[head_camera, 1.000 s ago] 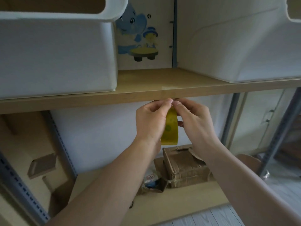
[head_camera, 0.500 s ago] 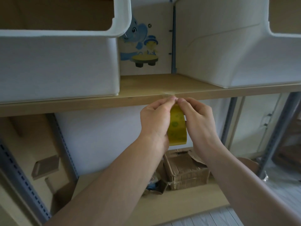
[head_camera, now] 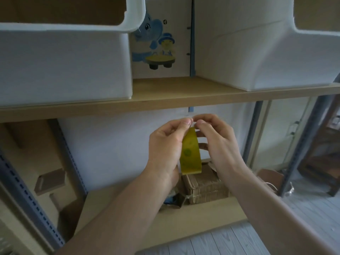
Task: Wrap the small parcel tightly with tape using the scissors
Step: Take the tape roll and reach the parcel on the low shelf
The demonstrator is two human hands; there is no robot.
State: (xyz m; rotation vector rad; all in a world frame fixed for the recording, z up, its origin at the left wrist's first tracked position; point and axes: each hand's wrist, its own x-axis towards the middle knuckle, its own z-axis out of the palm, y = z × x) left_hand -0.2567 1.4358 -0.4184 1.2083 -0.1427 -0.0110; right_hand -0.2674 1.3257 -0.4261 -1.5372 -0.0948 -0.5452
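Observation:
A strip of yellow tape [head_camera: 190, 153] with green print hangs between my two hands, just below the edge of the upper wooden shelf [head_camera: 165, 103]. My left hand [head_camera: 168, 144] pinches the strip's top end with thumb and forefinger. My right hand [head_camera: 217, 142] pinches the same top end from the right side. Below the hands, a small brown cardboard parcel [head_camera: 206, 188] with crumpled flaps sits on the lower wooden shelf [head_camera: 202, 216], partly hidden by my wrists. No scissors are in view.
Two large white bins [head_camera: 64, 63] [head_camera: 257, 45] stand on the upper shelf, with a cartoon elephant picture [head_camera: 156, 45] on the back panel between them. Grey metal uprights [head_camera: 301, 144] frame the rack. Cardboard pieces [head_camera: 49, 183] lean at the lower left. A dark crumpled wrapper [head_camera: 174, 198] lies beside the parcel.
Both hands with the tape strip have come down a little from the upper shelf edge. The view has shifted upward, showing more of the bins.

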